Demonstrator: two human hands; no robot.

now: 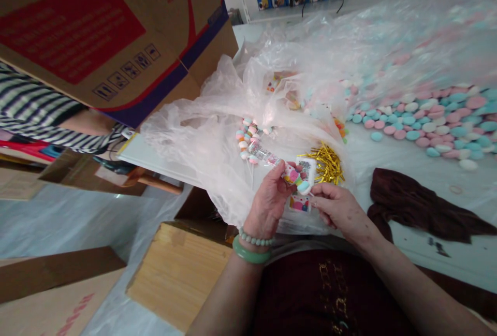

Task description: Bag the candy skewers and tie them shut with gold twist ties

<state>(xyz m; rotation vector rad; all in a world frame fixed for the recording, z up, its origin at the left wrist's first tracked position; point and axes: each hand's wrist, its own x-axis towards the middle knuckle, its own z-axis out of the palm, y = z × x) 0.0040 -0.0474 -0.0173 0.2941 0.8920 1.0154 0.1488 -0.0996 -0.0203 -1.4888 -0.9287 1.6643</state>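
My left hand (267, 199), with a green bangle and a beaded bracelet at the wrist, is closed around a marshmallow lollipop (303, 186) in a printed clear wrapper (292, 174). My right hand (339, 205) pinches at the lollipop's lower end, where a thin white stick shows between the fingertips. Just beyond the hands lies a bundle of gold twist ties (328, 164). Printed labels or wrappers (300, 203) rest under and beside the fingers. To the left, several marshmallow lollipops (244, 142) with pink, white and blue pieces lie on the plastic sheet.
A heap of pink, blue and white marshmallows (438, 118) spreads at the right under clear plastic (388, 46). Dark brown cloth (423, 204) lies at the right. A large cardboard box (116, 30) stands at the left, partly hiding a person in a striped sleeve (39, 108).
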